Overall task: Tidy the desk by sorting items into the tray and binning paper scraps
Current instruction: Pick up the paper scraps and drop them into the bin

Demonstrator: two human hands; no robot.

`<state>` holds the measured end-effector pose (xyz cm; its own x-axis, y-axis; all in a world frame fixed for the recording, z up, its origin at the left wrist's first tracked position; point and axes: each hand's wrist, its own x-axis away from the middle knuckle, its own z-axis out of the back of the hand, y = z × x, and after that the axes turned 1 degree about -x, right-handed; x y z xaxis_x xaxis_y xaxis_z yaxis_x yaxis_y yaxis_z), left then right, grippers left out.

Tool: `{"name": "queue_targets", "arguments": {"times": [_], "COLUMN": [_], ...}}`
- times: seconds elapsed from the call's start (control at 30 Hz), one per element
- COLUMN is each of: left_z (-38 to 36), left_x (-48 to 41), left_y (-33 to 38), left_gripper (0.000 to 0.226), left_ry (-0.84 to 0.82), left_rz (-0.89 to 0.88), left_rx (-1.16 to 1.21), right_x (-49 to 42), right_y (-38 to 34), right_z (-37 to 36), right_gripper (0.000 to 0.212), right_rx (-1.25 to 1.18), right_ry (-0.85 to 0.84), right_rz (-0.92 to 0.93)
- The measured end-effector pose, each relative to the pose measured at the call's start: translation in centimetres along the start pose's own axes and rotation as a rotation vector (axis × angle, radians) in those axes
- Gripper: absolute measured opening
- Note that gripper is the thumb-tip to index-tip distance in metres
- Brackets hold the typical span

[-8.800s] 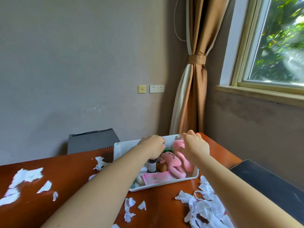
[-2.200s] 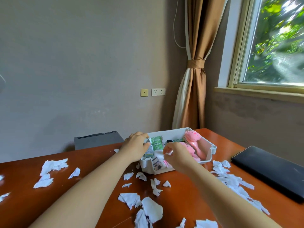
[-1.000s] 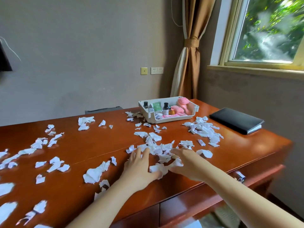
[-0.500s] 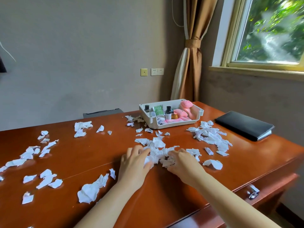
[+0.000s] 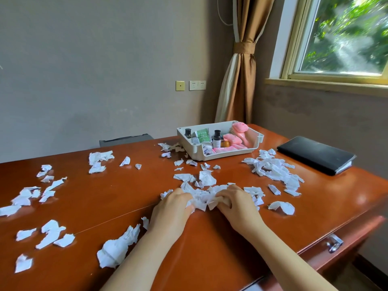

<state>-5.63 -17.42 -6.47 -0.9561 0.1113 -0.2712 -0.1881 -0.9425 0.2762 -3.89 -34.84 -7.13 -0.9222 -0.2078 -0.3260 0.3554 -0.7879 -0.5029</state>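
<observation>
We grip the paper heap with our left hand and our right hand; the tray sits at one o'clock.

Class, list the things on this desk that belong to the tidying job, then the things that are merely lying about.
Belong to the job:
white tray, holding bottles and a pink toy
paper scraps strewn over the desk
bunch of scraps gripped by the left hand and right hand

Just lying about:
black folder
curtain
wall sockets
</observation>
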Motion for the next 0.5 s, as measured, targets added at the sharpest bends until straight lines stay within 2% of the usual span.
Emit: {"name": "queue_targets", "arguments": {"times": [0.13, 0.27, 0.4, 0.5], "left_z": [0.4, 1.1, 1.8, 1.8], "left_x": [0.4, 1.1, 1.3, 1.4], "left_y": [-0.2, -0.4, -0.2, -0.2], "left_gripper": [0.021, 0.039, 0.051, 0.052], "left_ry": [0.001, 0.019, 0.074, 0.06], "left_rz": [0.023, 0.035, 0.064, 0.079], "left_rx": [0.028, 0.089, -0.022, -0.052], "right_x": [0.6, 1.0, 1.5, 1.5], "right_y": [0.1, -0.4, -0.7, -0.8], "right_z": [-0.1, -0.1, -0.1, -0.4], "right_gripper": [0.038, 0.045, 0.046, 0.05], "right_rx": [-0.126, -0.156, 0.029, 0.156], "right_ry": [0.057, 0.082, 0.178, 0.129], "right_rz": [-0.076, -0.053, -0.024, -0.009]}}
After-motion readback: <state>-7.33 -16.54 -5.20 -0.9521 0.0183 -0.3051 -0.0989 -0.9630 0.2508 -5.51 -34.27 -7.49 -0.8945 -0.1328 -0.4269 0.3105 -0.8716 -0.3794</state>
